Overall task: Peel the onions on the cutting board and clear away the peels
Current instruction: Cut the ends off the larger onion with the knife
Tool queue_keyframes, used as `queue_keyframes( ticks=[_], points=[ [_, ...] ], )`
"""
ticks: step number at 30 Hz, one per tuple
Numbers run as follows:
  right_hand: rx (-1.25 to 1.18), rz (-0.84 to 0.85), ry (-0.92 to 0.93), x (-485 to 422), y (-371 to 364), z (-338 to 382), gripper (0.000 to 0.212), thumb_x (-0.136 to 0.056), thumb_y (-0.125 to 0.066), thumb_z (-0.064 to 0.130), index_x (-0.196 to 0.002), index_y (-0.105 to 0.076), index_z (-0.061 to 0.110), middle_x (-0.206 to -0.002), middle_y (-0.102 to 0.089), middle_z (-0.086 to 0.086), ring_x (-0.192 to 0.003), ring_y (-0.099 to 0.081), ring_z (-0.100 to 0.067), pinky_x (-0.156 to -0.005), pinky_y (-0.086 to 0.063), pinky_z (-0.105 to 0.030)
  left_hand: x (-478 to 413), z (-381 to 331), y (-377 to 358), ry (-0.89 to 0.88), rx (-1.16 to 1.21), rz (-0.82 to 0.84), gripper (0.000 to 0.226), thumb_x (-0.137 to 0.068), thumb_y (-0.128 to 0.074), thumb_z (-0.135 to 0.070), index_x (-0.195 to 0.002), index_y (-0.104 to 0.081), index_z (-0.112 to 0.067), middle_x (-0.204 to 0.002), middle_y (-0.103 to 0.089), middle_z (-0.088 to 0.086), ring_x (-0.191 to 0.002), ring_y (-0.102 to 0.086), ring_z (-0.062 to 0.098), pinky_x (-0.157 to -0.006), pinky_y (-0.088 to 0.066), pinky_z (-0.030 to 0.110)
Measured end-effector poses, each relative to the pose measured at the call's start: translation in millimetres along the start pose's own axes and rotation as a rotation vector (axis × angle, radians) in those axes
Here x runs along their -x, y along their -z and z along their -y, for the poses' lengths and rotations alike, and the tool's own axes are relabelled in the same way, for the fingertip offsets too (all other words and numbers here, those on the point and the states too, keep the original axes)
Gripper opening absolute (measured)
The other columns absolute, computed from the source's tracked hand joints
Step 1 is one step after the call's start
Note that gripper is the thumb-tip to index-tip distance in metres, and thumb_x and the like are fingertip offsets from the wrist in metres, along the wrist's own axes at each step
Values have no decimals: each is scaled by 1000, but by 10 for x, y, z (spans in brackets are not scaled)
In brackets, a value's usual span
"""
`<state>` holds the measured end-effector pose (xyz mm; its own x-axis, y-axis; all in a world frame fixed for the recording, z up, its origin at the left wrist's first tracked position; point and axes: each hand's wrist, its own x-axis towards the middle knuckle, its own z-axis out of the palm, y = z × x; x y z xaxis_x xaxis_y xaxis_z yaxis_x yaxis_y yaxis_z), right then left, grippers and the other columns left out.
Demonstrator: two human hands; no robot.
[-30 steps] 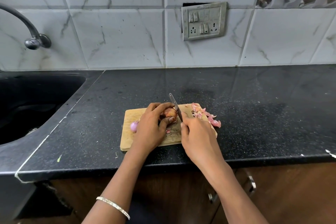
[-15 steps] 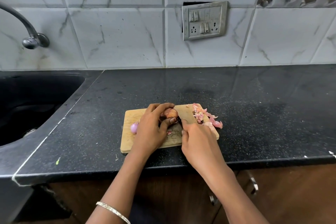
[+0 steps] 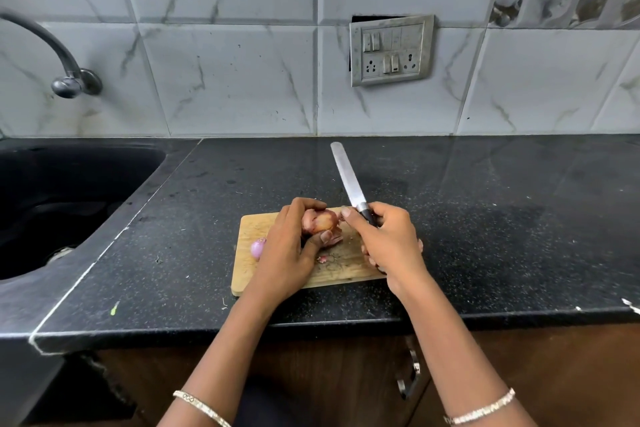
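Over the wooden cutting board (image 3: 332, 270), the left hand (image 3: 287, 253) curls around a brown-skinned onion (image 3: 320, 221), while the right hand (image 3: 388, 239) grips a knife (image 3: 348, 180), blade angled up. What looks like a peeled onion (image 3: 258, 248) lies beside the left hand.

Black speckled counter (image 3: 485, 218) w/ wooden cutting board (image 3: 341, 272) near front edge
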<state>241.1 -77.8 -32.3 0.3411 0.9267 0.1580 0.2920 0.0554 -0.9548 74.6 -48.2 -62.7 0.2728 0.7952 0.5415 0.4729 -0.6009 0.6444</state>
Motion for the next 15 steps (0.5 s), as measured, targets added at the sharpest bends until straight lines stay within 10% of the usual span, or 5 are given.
queue_keyframes(
  ticks=[9, 15],
  points=[
    [-344, 19, -87, -99, -149, -31, 11, -86, -79, 17, -87, -75, 7, -69, -68, -5, -49, -54, -10, -37, -35, -19, 10, 9, -3, 4, 25, 28, 37, -97, -65, -15, -129, -48, -22, -121, -57, -8, -113, -52, 3, -94, -42, 16],
    [-276, -116, 64, -138, -290, -147, 6, -81, -80, 19, -82, -74, 18, -78, -74, -4, -75, -70, -17, -75, -60, -44, 28, 27, -44, 1, -52, 28, 49, -90, -75, -25, -133, -53, -24, -124, -57, -8, -111, -51, 0, -92, -35, 3]
  ],
)
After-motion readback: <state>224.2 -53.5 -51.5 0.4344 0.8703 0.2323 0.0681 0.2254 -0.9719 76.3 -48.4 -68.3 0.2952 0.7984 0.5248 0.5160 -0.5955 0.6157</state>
